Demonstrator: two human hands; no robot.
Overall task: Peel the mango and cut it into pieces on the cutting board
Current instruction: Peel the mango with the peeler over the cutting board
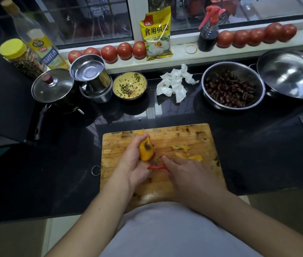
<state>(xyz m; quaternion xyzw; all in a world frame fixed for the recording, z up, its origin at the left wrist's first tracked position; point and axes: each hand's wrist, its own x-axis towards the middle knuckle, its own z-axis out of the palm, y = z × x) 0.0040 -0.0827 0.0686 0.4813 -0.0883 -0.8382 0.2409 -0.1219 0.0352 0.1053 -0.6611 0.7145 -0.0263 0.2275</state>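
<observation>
Left hand [135, 162] is wrapped around the mango [145, 149], fingers curled behind it, thumb side toward the camera, holding it tilted just above the cutting board [198, 138]. Right hand [186, 173] is closed on a red peeler [156, 166], its head pressed against the mango's lower end, right where the two hands meet. There's a dark blemish on the mango's yellow skin, facing up. Strips of peel [186, 153] lie on the board just beyond the right hand. Further out past the right hand sits a metal bowl of dark fruit [232, 88], with a crumpled paper towel [174, 84] to its left. Beyond the left hand, a small yellow bowl [130, 85] and a lidded pot [53, 86]. Tomatoes [124, 51] line the windowsill at the far back.
</observation>
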